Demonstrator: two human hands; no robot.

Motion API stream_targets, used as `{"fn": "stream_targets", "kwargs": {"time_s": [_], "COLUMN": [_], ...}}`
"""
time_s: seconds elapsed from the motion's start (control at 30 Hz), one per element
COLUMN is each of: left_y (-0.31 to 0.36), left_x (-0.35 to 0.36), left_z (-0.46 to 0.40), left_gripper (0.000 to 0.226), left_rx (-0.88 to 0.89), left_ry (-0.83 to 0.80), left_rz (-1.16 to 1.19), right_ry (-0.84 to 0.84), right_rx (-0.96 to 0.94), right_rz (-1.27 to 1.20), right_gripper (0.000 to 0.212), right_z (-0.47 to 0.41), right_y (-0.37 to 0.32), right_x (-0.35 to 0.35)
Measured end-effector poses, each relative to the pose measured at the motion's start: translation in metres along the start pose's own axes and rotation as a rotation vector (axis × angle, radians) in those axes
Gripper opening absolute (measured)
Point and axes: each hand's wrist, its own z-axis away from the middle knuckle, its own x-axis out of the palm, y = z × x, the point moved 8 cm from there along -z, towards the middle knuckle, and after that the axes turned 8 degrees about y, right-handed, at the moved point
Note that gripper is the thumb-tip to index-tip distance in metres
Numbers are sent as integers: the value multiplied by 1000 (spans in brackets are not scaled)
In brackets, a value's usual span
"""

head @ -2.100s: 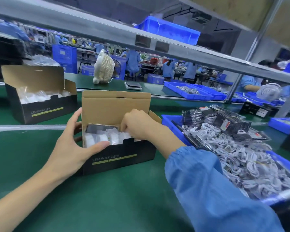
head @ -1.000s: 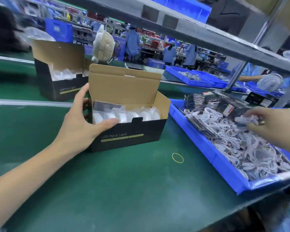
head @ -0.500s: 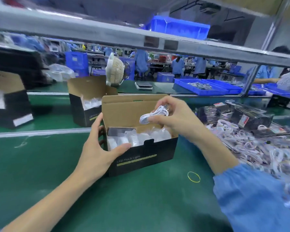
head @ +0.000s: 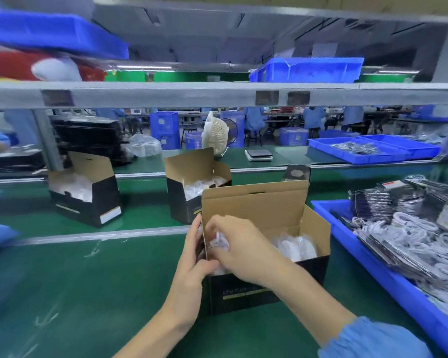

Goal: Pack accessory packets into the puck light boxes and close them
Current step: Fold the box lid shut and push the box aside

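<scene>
Two more open boxes [head: 88, 200] wait far left on the belt. Your left hand [head: 192, 264] grips the left wall of the near puck light box [head: 267, 285]; keep it braced. Right hand [head: 239, 250] pinches the accessory packet [head: 221, 242] at the box's left end. Push it flat beside the bagged lights [head: 299, 248], clear of the lid [head: 254, 205]. Blue tray [head: 347, 244] sits right.

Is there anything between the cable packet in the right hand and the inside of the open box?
Nothing visible. The right hand holds the cable packet at the open top of the nearest box; its lid stands upright.
</scene>
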Motion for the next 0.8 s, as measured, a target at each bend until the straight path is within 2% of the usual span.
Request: {"fn": "stream_targets", "kwargs": {"time_s": [0.07, 0.17, 0.27, 0.37, 0.57, 0.63, 0.7, 0.8], "left_y": [-5, -7, -10, -5, 3, 5, 5, 2], "left_x": [1, -1, 0, 1, 3, 3, 2, 0], "left_z": [1, 2, 3, 5, 6, 7, 7, 6], "left_gripper": [80, 82, 85, 90, 90, 89, 89, 89], "left_rx": [-29, -21, -22, 15, 66, 72, 80, 76], "left_ry": [12, -1, -30, -30, -77, -106, -131, -127], "left_rz": [46, 29, -31, -139, -285, -285, -291, -283], "right_ry": [-48, -128, -158, -124, -14, 39, 95, 82], "right_rx": [13, 122, 160, 188, 179, 171, 182, 179], "right_rz": [125, -10, -1, 41, 97, 1, -212, -435], "right_gripper": [17, 21, 28, 35, 24, 25, 30, 34], "right_z": [-1, 2, 5, 6, 6, 8, 9, 9], "right_y": [-5, 1, 4, 7, 19, 24, 28, 28], "right_x": [4, -1, -2, -5, -14, -23, -35, -44]}}
